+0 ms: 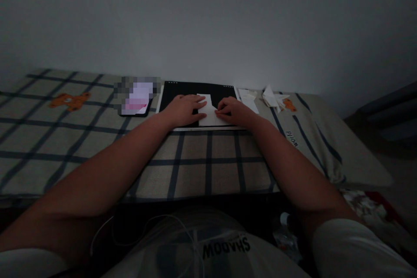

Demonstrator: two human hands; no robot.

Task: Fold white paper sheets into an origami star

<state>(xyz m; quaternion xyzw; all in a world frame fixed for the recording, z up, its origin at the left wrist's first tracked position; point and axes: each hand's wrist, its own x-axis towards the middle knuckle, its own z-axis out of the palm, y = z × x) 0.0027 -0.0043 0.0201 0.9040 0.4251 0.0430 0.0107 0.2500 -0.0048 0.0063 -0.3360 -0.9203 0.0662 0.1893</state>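
Note:
A white sheet of paper (pixel 206 115), partly folded, lies on a black flat board or folder (pixel 189 88) in front of me. My left hand (pixel 185 110) rests with fingers apart on the paper's left side. At the paper's right edge, my right hand (pixel 235 112) has its thumb and fingers pinched together on a pointed flap. The fingers of my right hand hide part of that edge. Right of the board are loose white paper pieces (pixel 249 100) and a folded white paper shape (pixel 273 98).
A lit phone (pixel 138 97), partly blurred out, lies left of the board. A checked cloth (pixel 192 152) with orange bear prints covers the table. A pale wall stands behind. Below the table at right is a clear plastic bottle (pixel 286 239); a white cable (pixel 150 221) crosses my lap.

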